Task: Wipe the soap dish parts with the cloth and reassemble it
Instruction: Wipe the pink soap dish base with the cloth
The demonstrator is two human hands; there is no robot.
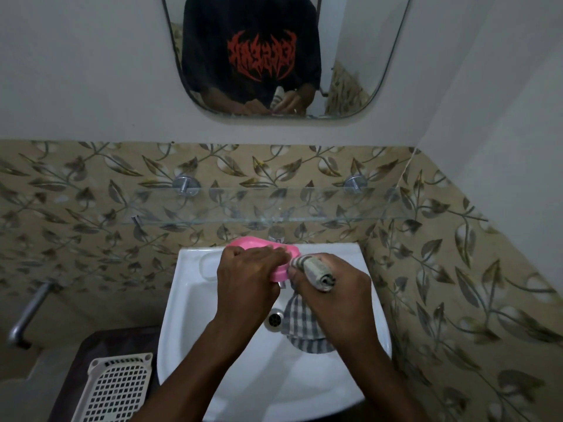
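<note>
White sink (pixel 189 300) below; over its back rim, pink soap dish part (pixel 283 274) clamped in left hand (pixel 243 278). Checked cloth (pixel 300 324) bunched in right hand (pixel 332 296), pressed to the dish's edge, tail hanging into the sink. Probably light, stiff plastic, slippery if wet; best pinched by the rim.

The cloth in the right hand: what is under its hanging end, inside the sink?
Under the hanging checked cloth lies the white sink bowl, with the metal drain showing just beside its left edge. The bowl surface directly beneath the cloth is covered, so I cannot see it.
</note>
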